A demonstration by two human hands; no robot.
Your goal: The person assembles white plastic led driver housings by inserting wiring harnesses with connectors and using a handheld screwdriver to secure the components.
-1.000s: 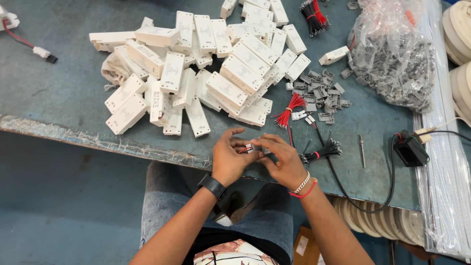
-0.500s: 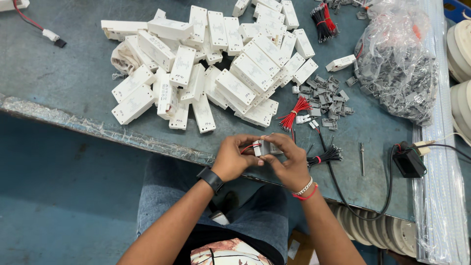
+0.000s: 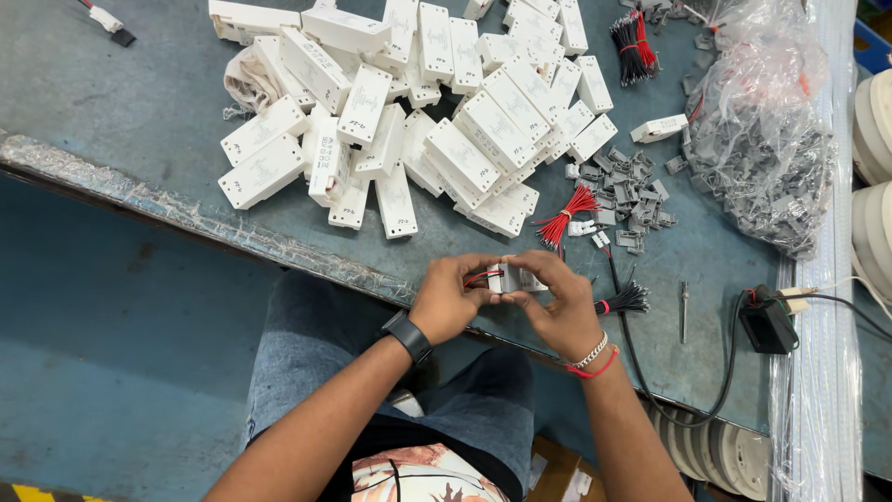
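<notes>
My left hand [image 3: 452,297] and my right hand [image 3: 555,305] meet over the near edge of the blue-grey table [image 3: 139,102]. Together they pinch a small white box [image 3: 508,277] with red and black wires coming out on its left side. A black watch sits on my left wrist, and a silver chain and red thread on my right. Just beyond my hands lie a bundle of red wires [image 3: 562,221] and a bundle of black wires [image 3: 625,299].
A big heap of white rectangular boxes [image 3: 418,121] covers the middle of the table. Small grey clips [image 3: 627,191] are scattered to its right, next to a clear bag of grey parts [image 3: 767,121]. A black device with a cable [image 3: 767,321] and a metal pin [image 3: 683,311] lie at right.
Both hands stay together on the small box and turn it slightly. The view has shifted, so the table sits a little higher in the frame.
</notes>
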